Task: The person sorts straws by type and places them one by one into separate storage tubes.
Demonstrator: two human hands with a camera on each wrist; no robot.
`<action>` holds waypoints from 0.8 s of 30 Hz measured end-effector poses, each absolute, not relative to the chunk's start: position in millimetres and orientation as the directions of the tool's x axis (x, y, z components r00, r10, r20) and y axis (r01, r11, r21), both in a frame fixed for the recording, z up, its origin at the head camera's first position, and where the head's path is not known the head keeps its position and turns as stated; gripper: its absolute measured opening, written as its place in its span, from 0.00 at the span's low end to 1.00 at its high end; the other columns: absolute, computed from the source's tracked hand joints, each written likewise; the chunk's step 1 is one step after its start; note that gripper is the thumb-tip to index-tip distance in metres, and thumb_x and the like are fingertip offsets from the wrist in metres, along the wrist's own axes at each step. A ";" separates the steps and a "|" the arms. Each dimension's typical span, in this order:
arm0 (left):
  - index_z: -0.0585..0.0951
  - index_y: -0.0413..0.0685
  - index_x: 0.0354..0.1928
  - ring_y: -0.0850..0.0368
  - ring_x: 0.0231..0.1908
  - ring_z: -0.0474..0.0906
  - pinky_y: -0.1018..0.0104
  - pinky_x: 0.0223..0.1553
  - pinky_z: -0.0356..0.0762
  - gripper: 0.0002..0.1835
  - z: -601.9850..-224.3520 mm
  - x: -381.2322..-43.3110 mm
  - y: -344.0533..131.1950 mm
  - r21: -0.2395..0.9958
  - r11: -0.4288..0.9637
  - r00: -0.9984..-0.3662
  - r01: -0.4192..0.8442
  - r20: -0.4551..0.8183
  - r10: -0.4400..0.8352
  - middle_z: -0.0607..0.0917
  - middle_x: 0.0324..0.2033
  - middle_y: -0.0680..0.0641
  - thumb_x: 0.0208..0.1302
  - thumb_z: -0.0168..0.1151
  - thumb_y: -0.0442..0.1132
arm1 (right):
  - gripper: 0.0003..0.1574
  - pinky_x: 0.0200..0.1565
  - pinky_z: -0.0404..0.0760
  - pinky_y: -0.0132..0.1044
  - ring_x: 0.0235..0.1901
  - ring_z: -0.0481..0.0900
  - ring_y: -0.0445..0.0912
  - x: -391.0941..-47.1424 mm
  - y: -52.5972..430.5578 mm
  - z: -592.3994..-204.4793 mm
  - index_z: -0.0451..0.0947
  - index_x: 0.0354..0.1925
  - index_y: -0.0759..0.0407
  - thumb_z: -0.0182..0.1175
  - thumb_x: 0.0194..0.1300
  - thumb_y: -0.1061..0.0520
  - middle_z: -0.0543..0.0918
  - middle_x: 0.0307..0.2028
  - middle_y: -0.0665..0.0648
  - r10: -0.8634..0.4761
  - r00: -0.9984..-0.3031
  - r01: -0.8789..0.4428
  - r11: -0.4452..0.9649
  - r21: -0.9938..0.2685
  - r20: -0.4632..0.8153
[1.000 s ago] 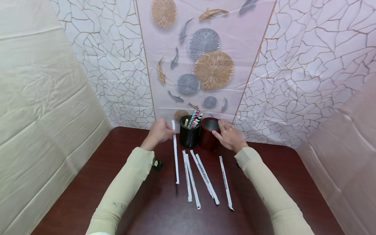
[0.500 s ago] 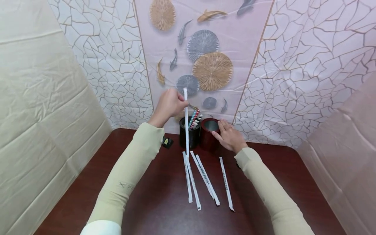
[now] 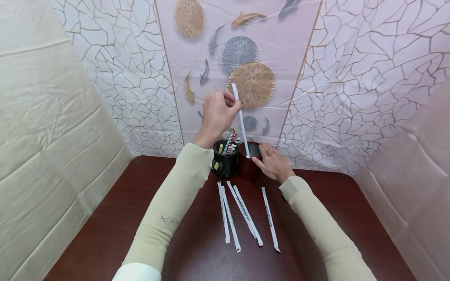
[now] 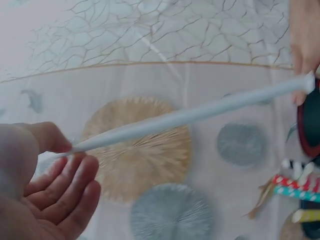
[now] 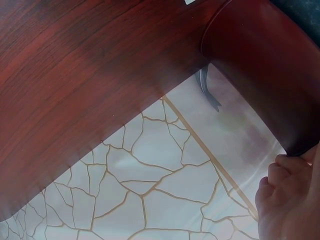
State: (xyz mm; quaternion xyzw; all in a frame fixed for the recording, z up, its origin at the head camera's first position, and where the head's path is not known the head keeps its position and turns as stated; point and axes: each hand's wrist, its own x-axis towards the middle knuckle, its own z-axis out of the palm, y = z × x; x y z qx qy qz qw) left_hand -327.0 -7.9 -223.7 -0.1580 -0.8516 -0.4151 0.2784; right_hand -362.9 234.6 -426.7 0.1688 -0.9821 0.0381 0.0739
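Between thumb and fingertips, my left hand (image 3: 219, 111) pinches a white paper-wrapped straw (image 3: 241, 123) near its upper end. The straw slants down, its lower end at the mouth of a dark red cup (image 3: 249, 169). In the left wrist view the wrapped straw (image 4: 175, 120) runs toward that cup's rim, and my other fingers are loosely bent. My right hand (image 3: 275, 162) grips the cup's rim from the right, thumb in front and fingers at the far side. Against the cup's left side stands a black cup (image 3: 226, 168) holding patterned straws (image 3: 233, 144).
Several paper-wrapped straws (image 3: 246, 212) lie on the dark red wooden table (image 3: 197, 242) in front of the cups. One wrapped straw (image 3: 270, 220) lies apart to the right. A patterned cloth wall (image 3: 316, 117) rises behind the table, with plain cloth (image 3: 63, 156) at the left.
My left hand has lifted the wrapped straw from left of the black cup, carrying it up and right over the dark red cup. The right hand has stayed at the cup's rim.
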 end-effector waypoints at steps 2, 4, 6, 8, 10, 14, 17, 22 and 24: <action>0.88 0.44 0.39 0.55 0.35 0.90 0.58 0.50 0.83 0.07 -231.6 -327.4 -3.2 0.609 0.606 -0.782 0.512 0.622 0.035 0.93 0.33 0.48 0.69 0.67 0.40 | 0.51 0.78 0.64 0.59 0.82 0.56 0.64 -362.5 234.8 -426.0 0.51 0.83 0.68 0.36 0.84 0.31 0.54 0.83 0.69 -0.327 -0.930 -0.338 0.940 -0.043 0.167; 0.88 0.44 0.40 0.56 0.35 0.91 0.59 0.50 0.83 0.07 -240.6 -328.8 0.4 0.594 0.615 -0.772 0.519 0.634 0.041 0.94 0.33 0.48 0.69 0.66 0.40 | 0.50 0.78 0.65 0.60 0.81 0.57 0.65 -362.3 234.8 -426.0 0.51 0.82 0.69 0.36 0.85 0.32 0.55 0.83 0.69 -0.328 -0.928 -0.340 0.940 -0.037 0.174; 0.87 0.44 0.40 0.56 0.36 0.91 0.60 0.50 0.84 0.07 -250.2 -330.7 3.2 0.579 0.624 -0.767 0.525 0.639 0.053 0.94 0.34 0.48 0.68 0.66 0.39 | 0.50 0.77 0.66 0.60 0.81 0.58 0.65 -361.7 234.8 -425.8 0.52 0.82 0.68 0.37 0.84 0.32 0.56 0.82 0.69 -0.328 -0.928 -0.339 0.940 -0.036 0.176; 0.87 0.44 0.40 0.56 0.37 0.91 0.60 0.48 0.85 0.07 -259.4 -333.0 5.4 0.571 0.632 -0.766 0.525 0.640 0.059 0.94 0.34 0.48 0.68 0.66 0.39 | 0.50 0.77 0.67 0.60 0.81 0.59 0.65 -361.6 234.7 -425.7 0.52 0.82 0.68 0.38 0.84 0.32 0.56 0.82 0.69 -0.326 -0.929 -0.338 0.940 -0.041 0.176; 0.87 0.44 0.40 0.55 0.37 0.91 0.60 0.48 0.85 0.06 -268.2 -335.1 7.0 0.565 0.636 -0.765 0.526 0.641 0.064 0.94 0.34 0.48 0.69 0.65 0.39 | 0.51 0.77 0.67 0.59 0.81 0.59 0.64 -361.7 234.3 -426.3 0.52 0.82 0.68 0.37 0.84 0.31 0.57 0.82 0.69 -0.324 -0.930 -0.336 0.941 -0.045 0.176; 0.86 0.43 0.41 0.54 0.38 0.90 0.61 0.46 0.86 0.06 -283.8 -339.3 9.4 0.576 0.631 -0.774 0.521 0.630 0.063 0.93 0.35 0.47 0.70 0.65 0.38 | 0.52 0.77 0.66 0.59 0.81 0.58 0.64 -362.9 233.6 -428.6 0.51 0.83 0.67 0.36 0.84 0.30 0.56 0.83 0.68 -0.320 -0.932 -0.333 0.941 -0.057 0.168; 0.86 0.44 0.42 0.54 0.37 0.90 0.60 0.45 0.86 0.06 -294.5 -342.5 11.1 0.576 0.635 -0.776 0.516 0.627 0.062 0.93 0.36 0.47 0.72 0.64 0.39 | 0.52 0.78 0.65 0.59 0.82 0.58 0.64 -363.6 234.1 -429.0 0.51 0.83 0.67 0.36 0.84 0.30 0.55 0.83 0.68 -0.320 -0.934 -0.333 0.941 -0.063 0.161; 0.87 0.43 0.43 0.51 0.41 0.90 0.57 0.49 0.86 0.08 -309.8 -349.8 14.1 0.561 0.644 -0.776 0.521 0.625 0.084 0.94 0.38 0.46 0.72 0.65 0.40 | 0.52 0.79 0.64 0.58 0.82 0.56 0.63 -361.9 234.9 -427.1 0.50 0.83 0.67 0.36 0.84 0.30 0.55 0.83 0.68 -0.315 -0.936 -0.329 0.942 -0.072 0.156; 0.87 0.40 0.46 0.49 0.44 0.90 0.56 0.51 0.85 0.11 -314.5 -351.7 14.8 0.547 0.648 -0.783 0.531 0.610 0.126 0.93 0.41 0.44 0.72 0.66 0.41 | 0.52 0.79 0.63 0.58 0.82 0.55 0.63 -361.3 234.8 -426.9 0.50 0.83 0.67 0.35 0.84 0.30 0.54 0.83 0.68 -0.314 -0.937 -0.328 0.942 -0.069 0.154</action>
